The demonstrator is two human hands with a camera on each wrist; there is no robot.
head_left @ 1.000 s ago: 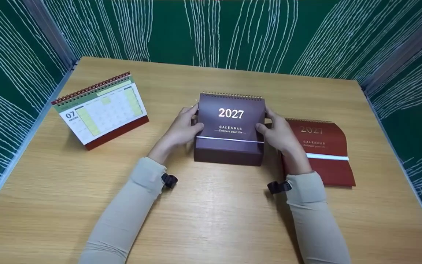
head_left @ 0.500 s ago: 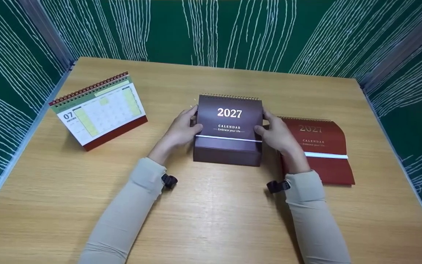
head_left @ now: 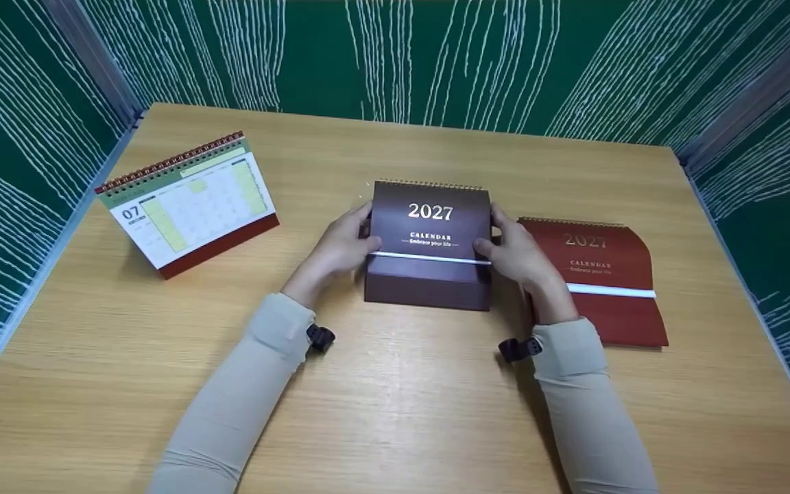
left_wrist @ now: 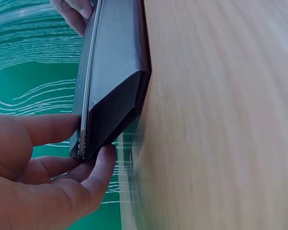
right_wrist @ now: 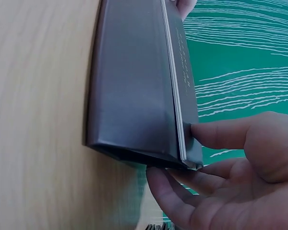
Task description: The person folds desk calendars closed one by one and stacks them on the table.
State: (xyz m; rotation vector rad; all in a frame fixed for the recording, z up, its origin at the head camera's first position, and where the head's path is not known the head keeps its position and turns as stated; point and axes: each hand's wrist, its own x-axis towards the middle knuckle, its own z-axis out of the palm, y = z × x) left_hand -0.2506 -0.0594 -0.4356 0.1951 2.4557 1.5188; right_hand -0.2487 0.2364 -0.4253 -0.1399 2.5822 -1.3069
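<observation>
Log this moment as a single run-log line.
left hand: grips brown calendar; right hand: grips its other side; red calendar: right; 07 calendar: left

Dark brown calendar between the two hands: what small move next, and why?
Probably ease the dark brown calendar gently down before letting go: the left hand and right hand pinch its side edges, and whether its base sits fully on the table is hard to tell.
</observation>
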